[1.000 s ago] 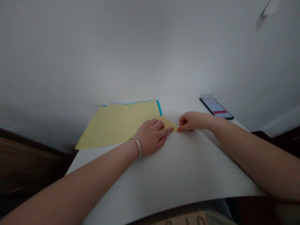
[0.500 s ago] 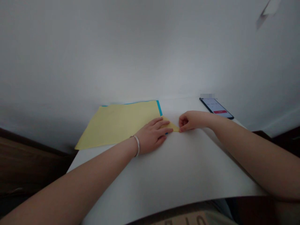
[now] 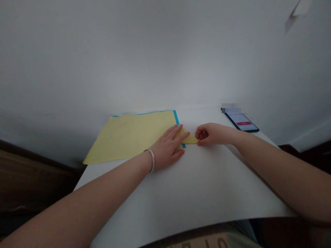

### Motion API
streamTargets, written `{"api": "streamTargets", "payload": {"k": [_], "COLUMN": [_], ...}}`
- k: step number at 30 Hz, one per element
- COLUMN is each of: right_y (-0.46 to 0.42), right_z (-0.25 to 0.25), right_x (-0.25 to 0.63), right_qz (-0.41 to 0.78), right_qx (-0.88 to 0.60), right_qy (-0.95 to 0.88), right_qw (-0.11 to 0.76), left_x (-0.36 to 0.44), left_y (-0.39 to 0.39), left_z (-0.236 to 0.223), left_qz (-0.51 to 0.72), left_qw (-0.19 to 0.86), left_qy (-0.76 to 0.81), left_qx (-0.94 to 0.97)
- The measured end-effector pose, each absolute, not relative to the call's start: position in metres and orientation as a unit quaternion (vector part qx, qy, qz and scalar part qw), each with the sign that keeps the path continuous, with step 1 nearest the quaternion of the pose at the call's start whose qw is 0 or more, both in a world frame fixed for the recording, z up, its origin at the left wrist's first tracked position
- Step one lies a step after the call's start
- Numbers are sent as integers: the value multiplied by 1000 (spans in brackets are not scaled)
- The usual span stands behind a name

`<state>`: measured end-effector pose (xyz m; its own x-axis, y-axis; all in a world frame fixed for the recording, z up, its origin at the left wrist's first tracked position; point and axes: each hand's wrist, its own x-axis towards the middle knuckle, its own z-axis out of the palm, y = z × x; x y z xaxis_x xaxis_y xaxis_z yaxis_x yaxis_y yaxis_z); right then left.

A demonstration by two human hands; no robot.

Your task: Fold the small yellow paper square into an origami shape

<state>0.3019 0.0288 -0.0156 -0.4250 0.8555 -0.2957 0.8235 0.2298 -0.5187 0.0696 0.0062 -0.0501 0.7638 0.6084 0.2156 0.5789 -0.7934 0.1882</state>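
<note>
My left hand [image 3: 169, 146] lies with its fingers stretched out, across the right edge of a large yellow sheet [image 3: 134, 134] and a small folded yellow paper triangle [image 3: 188, 139]. The triangle points to the right and is partly under my left fingers. My right hand [image 3: 208, 134] is curled, its thumb and fingertips pinching the triangle's right tip. A blue sheet [image 3: 176, 117] shows as a thin strip along the back and right edges of the yellow sheet. Its lower corner peeks out by my left thumb.
A phone [image 3: 240, 120] with a lit screen lies at the back right of the white table [image 3: 186, 186]. A pale wall [image 3: 155, 62] rises directly behind the table. At the far left stands a brown wooden surface [image 3: 31, 182].
The fingers of my left hand have shifted slightly up and spread, uncovering more of the triangle and the blue corner. My right hand keeps its pinch at the tip.
</note>
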Motion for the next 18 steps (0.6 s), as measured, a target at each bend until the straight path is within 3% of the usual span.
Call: {"api": "streamTargets", "payload": {"k": [5, 18], "right_y": [30, 27], "right_z": [-15, -7], "right_x": [301, 302], "right_qz": [299, 292], "right_qx": [-546, -549], "right_qy": [-781, -782], "right_qw": [41, -39], "left_x": [70, 73], "left_y": [4, 11], "left_z": [-49, -51], "left_qz": [181, 279], "left_qw": [66, 184], "left_qy": [334, 418], "left_qx": [923, 845]}}
